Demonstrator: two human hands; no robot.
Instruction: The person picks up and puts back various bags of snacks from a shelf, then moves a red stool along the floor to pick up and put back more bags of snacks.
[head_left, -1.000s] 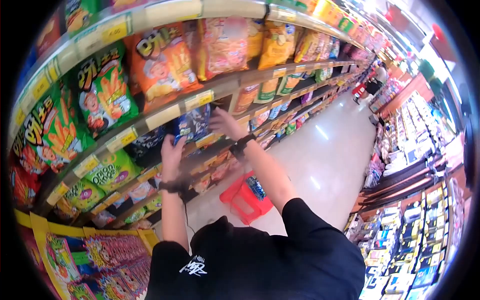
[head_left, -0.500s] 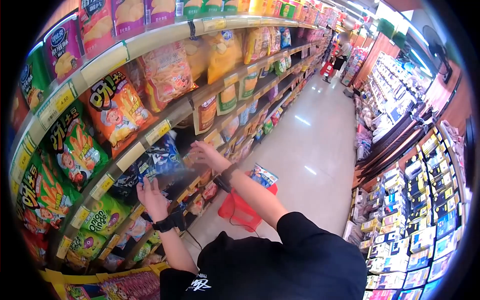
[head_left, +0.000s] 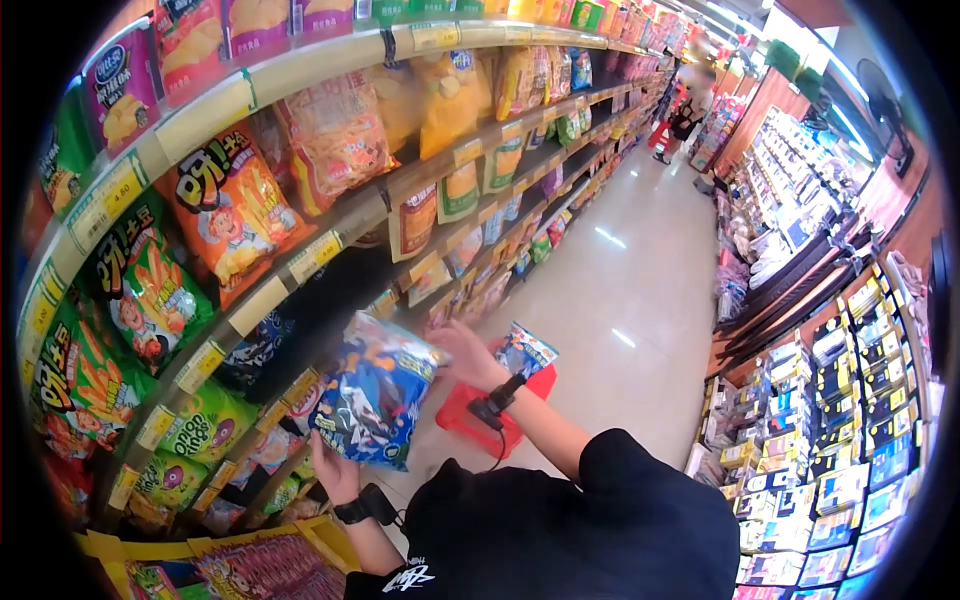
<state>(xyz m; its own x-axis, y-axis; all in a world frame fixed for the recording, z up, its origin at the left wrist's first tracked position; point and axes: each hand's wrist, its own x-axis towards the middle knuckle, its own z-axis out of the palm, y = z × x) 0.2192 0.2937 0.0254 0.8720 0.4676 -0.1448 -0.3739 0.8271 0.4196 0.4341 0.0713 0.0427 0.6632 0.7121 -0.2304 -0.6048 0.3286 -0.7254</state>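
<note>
A shiny blue snack bag (head_left: 375, 400) hangs in front of the shelves, held between both of my hands. My left hand (head_left: 335, 470) grips its lower left edge, fingers partly behind the bag. At the upper right side of the bag, my right hand (head_left: 467, 355) closes on the edge, slightly blurred. Just beyond my right wrist, a red shopping basket (head_left: 525, 400) stands on the floor. Another blue and white snack bag (head_left: 527, 350) sticks out of its top. Behind the held bag, a dark shelf section still has a dark blue bag (head_left: 258, 345) at its left.
Shelves at left carry orange snack bags (head_left: 235, 215), green bags (head_left: 150, 290) and onion rings bags (head_left: 210, 425). A yellow-edged bin (head_left: 320, 540) stands close at lower left. Packaged goods (head_left: 830, 480) line the right side. Down the aisle (head_left: 610, 270) another person (head_left: 688, 110) stands.
Both hands have drawn the blue snack bag out of the shelf and towards my body, down and to the right. The distant person has shifted slightly.
</note>
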